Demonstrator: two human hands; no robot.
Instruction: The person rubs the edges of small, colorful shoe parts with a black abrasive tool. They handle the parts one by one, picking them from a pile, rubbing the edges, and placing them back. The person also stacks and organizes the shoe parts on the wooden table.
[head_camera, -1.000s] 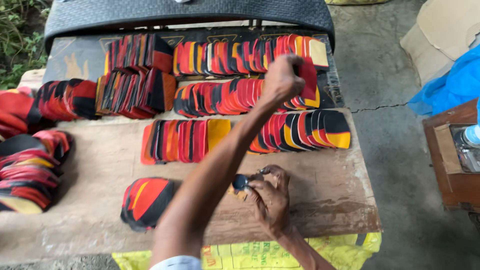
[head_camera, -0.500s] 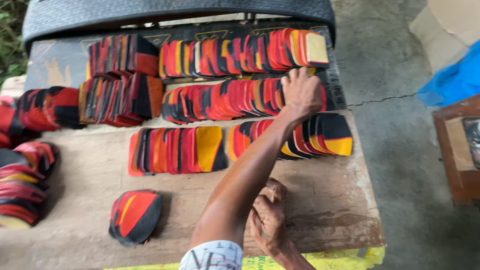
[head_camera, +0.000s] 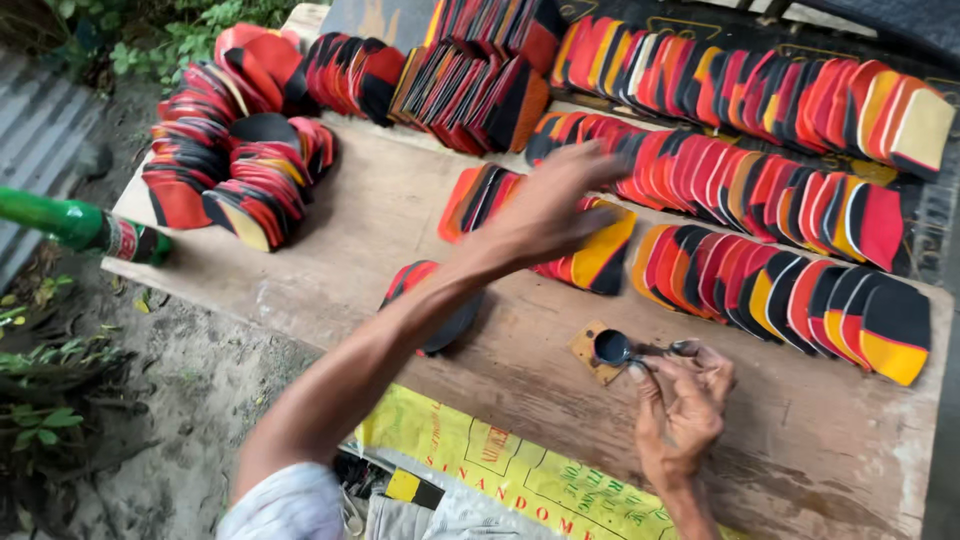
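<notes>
My left hand (head_camera: 555, 210) reaches out over the near row of red, black and yellow flat pieces (head_camera: 600, 250). It is blurred, its fingers are spread, and nothing shows in it. My right hand (head_camera: 685, 405) rests on the wooden board (head_camera: 830, 450) and pinches a small black round-headed tool (head_camera: 612, 347). The tool's head sits on a small brown square piece (head_camera: 586, 352). Under my left forearm lies a short stack of the same pieces (head_camera: 445, 315).
More rows of coloured pieces (head_camera: 800, 110) fill the far side, and a heap of them (head_camera: 240, 165) lies at the board's left end. A green bottle (head_camera: 70, 225) pokes in from the left. A yellow printed sack (head_camera: 500, 470) hangs below the front edge.
My left hand has come back from the far right rows to the near row, further left. The right hand stays at the same spot on the board with the tool.
</notes>
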